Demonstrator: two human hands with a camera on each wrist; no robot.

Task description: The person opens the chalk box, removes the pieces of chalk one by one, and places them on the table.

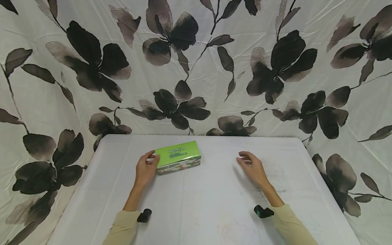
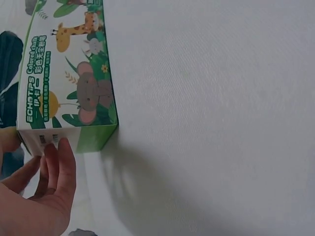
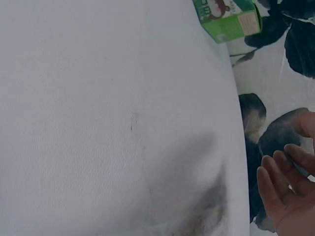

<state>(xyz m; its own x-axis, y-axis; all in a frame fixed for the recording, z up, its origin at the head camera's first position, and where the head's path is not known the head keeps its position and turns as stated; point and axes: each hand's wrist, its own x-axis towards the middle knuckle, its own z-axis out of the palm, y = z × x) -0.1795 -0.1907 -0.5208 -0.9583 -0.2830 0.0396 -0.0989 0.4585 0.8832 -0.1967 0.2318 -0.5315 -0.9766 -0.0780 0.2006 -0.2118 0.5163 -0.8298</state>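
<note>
A green and white box of colored chalk [image 1: 177,154], printed with cartoon animals, lies on the table left of centre. My left hand [image 1: 147,170] is at its left end. In the left wrist view, the fingertips [image 2: 64,147] of that hand touch the end face of the chalk box [image 2: 69,73], with the thumb by a corner. To the right, apart from the box, my right hand [image 1: 252,168] hovers over the table with loosely bent fingers and nothing in them. The right wrist view shows the same hand [image 3: 290,196] at its right edge and a box end [image 3: 231,24] at the top.
A white-covered table [image 1: 214,204] spreads beneath both hands. Behind it hangs a pale cloth [image 1: 214,85] with dark flowers. Each wrist carries a small black camera, the left one [image 1: 144,215] and the right one [image 1: 263,211]. Grey smudges mark the table near the right forearm.
</note>
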